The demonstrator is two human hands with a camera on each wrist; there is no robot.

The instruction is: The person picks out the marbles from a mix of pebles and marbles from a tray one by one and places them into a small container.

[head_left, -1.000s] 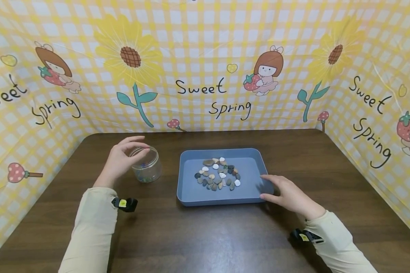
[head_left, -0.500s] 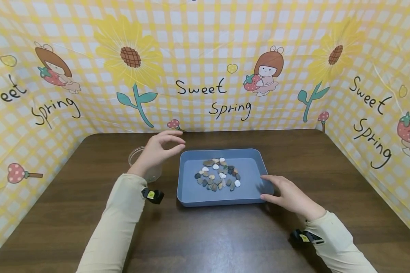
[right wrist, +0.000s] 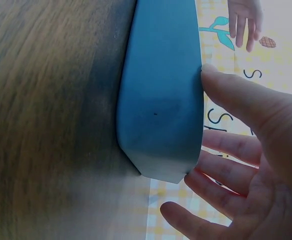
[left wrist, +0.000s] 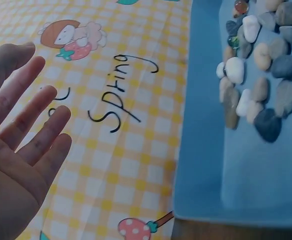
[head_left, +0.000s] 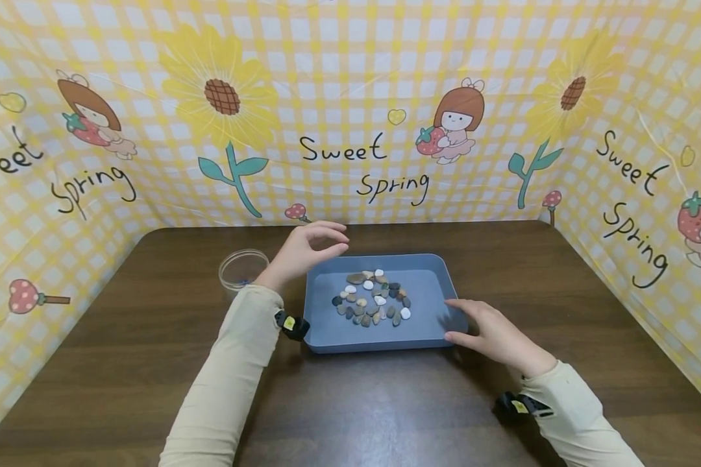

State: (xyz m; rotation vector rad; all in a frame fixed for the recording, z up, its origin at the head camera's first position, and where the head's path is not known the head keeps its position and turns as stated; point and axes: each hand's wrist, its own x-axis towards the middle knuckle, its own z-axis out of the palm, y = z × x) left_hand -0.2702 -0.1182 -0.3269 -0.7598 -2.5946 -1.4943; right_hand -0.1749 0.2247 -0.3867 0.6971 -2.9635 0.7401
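My left hand (head_left: 298,254) is in the air over the tray's back left corner, its thumb and fingers apart and nothing between them. In the left wrist view that hand (left wrist: 23,135) shows an empty palm. The blue tray (head_left: 432,279) lies on the table with pebbles (head_left: 366,319) laid out in curved lines. A reddish glass marble (left wrist: 241,6) and a green glass marble (left wrist: 233,42) lie among the stones. My right hand (head_left: 493,331) rests against the tray's right end; in the right wrist view its thumb (right wrist: 231,90) touches the rim, with the fingers loosely spread.
A clear jar (head_left: 228,269) with small coloured pieces inside stands left of the tray, partly hidden behind my left forearm. The brown table (head_left: 122,363) meets a yellow checked cloth (head_left: 350,84) at the back and sides.
My left hand has moved right, from above the jar's mouth to the tray's back left corner. The right hand, tray and pebbles stay as they were.
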